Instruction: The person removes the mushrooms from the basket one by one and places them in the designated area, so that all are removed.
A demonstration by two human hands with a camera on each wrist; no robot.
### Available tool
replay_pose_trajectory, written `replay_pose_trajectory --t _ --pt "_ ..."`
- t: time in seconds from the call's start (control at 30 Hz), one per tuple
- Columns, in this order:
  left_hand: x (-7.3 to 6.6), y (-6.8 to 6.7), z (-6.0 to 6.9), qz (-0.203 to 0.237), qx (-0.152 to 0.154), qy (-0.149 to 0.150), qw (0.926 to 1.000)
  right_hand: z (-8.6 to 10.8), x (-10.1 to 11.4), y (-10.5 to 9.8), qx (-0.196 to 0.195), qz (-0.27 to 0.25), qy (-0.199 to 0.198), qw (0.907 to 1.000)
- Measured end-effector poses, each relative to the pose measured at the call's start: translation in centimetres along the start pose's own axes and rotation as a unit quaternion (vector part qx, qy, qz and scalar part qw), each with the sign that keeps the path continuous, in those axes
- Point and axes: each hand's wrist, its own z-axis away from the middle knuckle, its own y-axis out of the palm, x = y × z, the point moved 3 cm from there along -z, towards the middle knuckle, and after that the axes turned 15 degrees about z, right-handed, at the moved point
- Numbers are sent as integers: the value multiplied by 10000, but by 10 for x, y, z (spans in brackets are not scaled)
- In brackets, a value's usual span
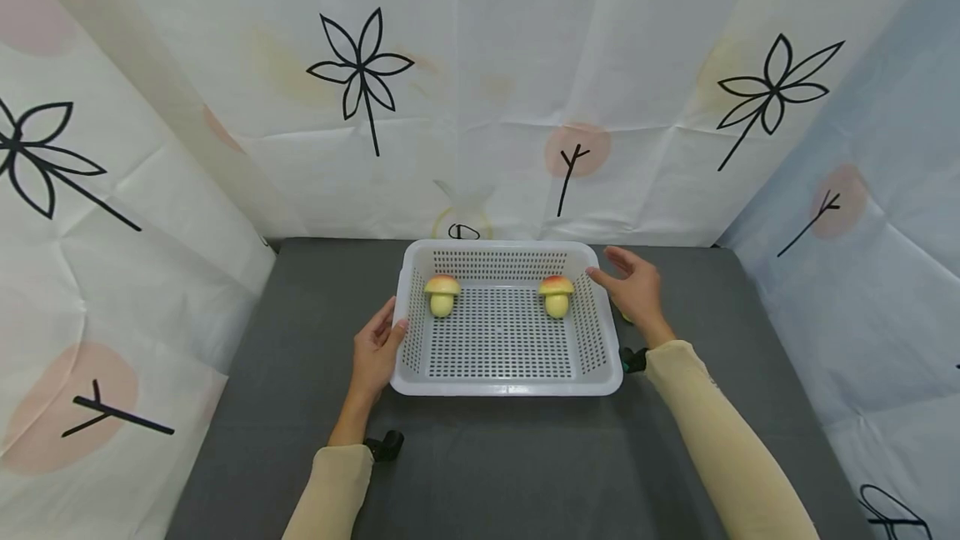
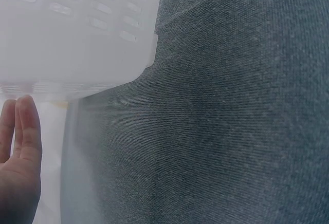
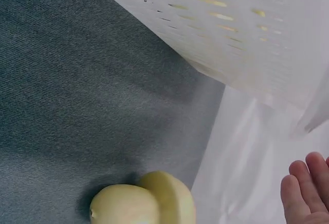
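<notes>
A white plastic basket [image 1: 506,387] with perforated walls and floor stands in the middle of the grey table. Two toy mushrooms are inside: one mushroom [image 1: 442,297] at the left, another mushroom [image 1: 557,297] at the right, both with orange-yellow caps and pale green stems. My left hand [image 1: 375,352] holds the basket's left side, thumb over the rim and straight fingers along the outer wall. At the upper right corner, my right hand [image 1: 636,290] has its thumb near the rim and its fingers extended, apart from the wall. A third mushroom [image 3: 144,201] lies outside the basket, mostly hidden beneath my right hand in the head view.
White cloth walls [image 1: 480,90] printed with black leaves and pink circles enclose the back and both sides of the grey table [image 1: 510,473]. The basket stands close to the table's far edge. A dark band [image 1: 385,446] is on my left wrist.
</notes>
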Motion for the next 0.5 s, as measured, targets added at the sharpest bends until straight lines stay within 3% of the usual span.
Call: replay_pose_trajectory --t 0.5 --pt "-2 1 0 -62 57 50 10000 -3 -9 -12 92 -30 -126 9999"
